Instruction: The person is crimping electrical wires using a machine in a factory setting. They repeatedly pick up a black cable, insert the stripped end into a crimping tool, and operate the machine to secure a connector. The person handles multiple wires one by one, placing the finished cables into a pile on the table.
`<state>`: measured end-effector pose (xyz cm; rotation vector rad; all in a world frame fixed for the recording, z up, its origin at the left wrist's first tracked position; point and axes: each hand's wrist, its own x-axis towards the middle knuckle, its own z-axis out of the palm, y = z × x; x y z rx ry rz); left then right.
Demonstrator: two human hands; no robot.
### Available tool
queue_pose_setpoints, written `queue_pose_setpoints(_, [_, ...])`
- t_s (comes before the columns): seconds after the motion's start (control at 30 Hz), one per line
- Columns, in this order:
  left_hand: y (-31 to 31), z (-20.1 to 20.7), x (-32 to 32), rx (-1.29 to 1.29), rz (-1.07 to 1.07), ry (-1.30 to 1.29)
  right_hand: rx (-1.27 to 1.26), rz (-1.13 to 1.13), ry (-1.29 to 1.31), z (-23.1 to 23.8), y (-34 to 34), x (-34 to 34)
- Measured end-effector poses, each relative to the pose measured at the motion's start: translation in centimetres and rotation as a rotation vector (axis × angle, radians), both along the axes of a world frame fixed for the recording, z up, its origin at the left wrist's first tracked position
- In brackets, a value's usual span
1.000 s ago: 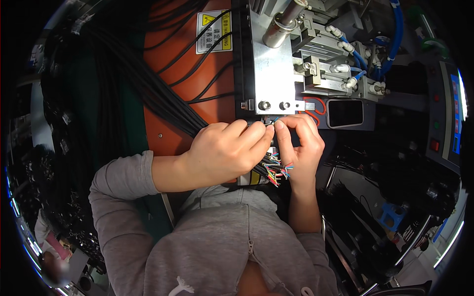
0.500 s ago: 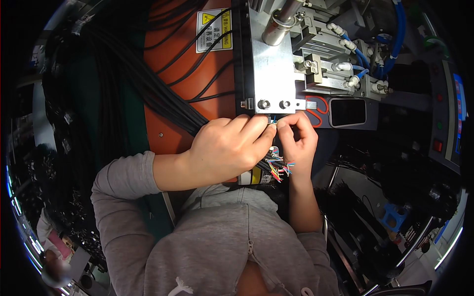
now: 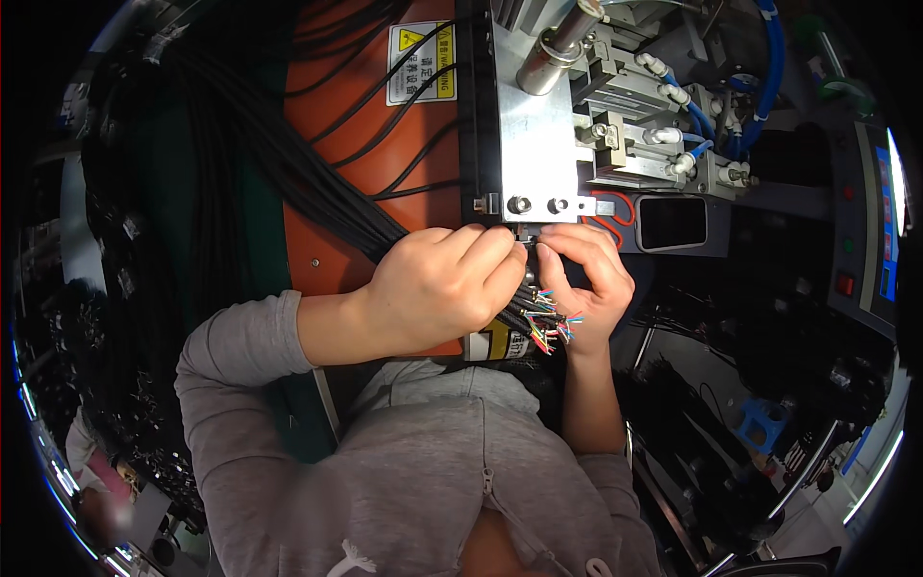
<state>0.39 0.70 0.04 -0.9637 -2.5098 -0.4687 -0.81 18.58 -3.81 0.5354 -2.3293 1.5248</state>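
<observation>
My left hand (image 3: 447, 284) is closed over a bundle of black cables (image 3: 361, 212), its fingertips at the small fixture below the machine's metal plate (image 3: 538, 144). Below that hand the cable ends stick out, stripped into thin coloured wires (image 3: 546, 327) in red, white, blue and green. Across from it, my right hand (image 3: 594, 284) has its thumb and forefinger brought close together at the same fixture, just under the plate's lower edge. What lies between those fingertips is too small and dark to make out.
Air cylinders (image 3: 630, 144) with blue hoses stand right of the plate. Beside them lie a phone (image 3: 671, 223) and a red-handled tool (image 3: 615, 213). A control panel (image 3: 870, 231) is at the far right. An orange machine top (image 3: 370, 144) carries a warning label (image 3: 421, 62).
My right hand has opened out somewhat and shifted slightly right. The blue wire seen between the fingertips is no longer visible. My left hand has barely moved.
</observation>
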Motion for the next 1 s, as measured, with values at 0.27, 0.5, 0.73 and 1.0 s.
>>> queue_pose_setpoints(0.27, [-0.1,0.2,0.1,-0.039,0.003,0.008,-0.033,0.004,-0.107,-0.3,0.2,-0.1])
queue_pose_setpoints(0.5, [-0.1,0.0,-0.1,-0.008,0.000,-0.011,0.144,0.031,0.116,0.6,0.0,-0.6])
queue_pose_setpoints(0.73, [-0.1,0.0,0.0,0.009,0.000,-0.017,0.170,0.033,0.067,1.0,0.1,-0.6])
queue_pose_setpoints(1.0, [-0.2,0.3,0.0,-0.010,0.003,-0.028,-0.084,-0.040,-0.443,0.8,-0.2,0.1])
